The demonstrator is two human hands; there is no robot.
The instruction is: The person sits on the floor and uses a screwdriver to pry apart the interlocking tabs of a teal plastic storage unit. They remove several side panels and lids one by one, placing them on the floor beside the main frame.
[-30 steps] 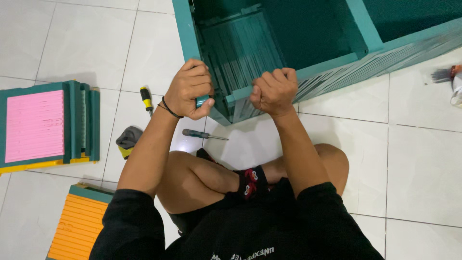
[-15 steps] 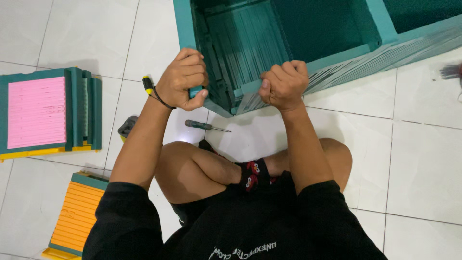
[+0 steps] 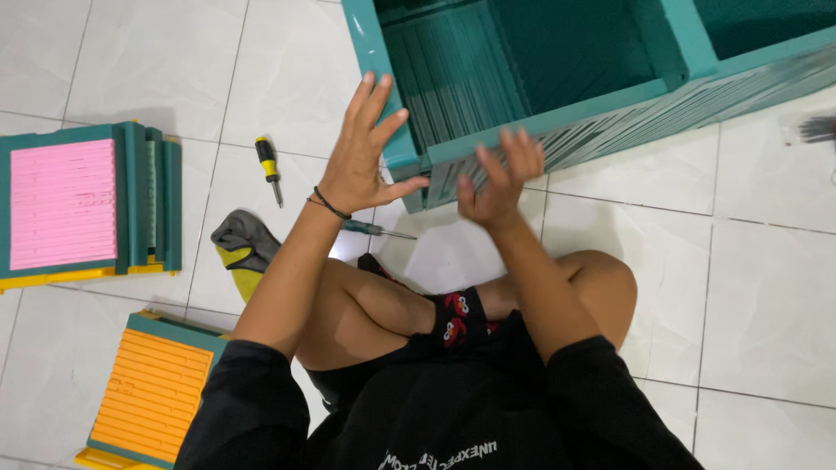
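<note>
Looking down from the head camera, a person is sitting cross-legged on a white tiled floor [image 3: 749, 296]. In front of the knees a big teal plastic cabinet frame [image 3: 557, 117] is lying on the floor, and its near corner is pointing toward the person.

The left hand [image 3: 366, 157] is up in the air with its fingers spread wide. Its grip is fully open and it is holding nothing. The corner post of the frame is lying just to the right of this hand, and the thumb is pointing at it, very near, maybe touching; it is hard to tell.

The right hand [image 3: 498, 178] is also open, with fingers loosely curled and nothing in them. It is hovering in front of the frame's long front rail. That rail is running from the corner away to the right and upward in the picture. Both hands are about equally near the corner, one on each side.

On the floor by the left arm a yellow-and-black screwdriver [image 3: 266, 165] is lying, and a second screwdriver [image 3: 374, 230] is peeking out under the wrist. A grey and yellow glove [image 3: 242, 245] is lying beside the knee. Farther left a pink and teal panel stack [image 3: 83, 209] is resting, and an orange panel [image 3: 152, 392] is lying lower down.
</note>
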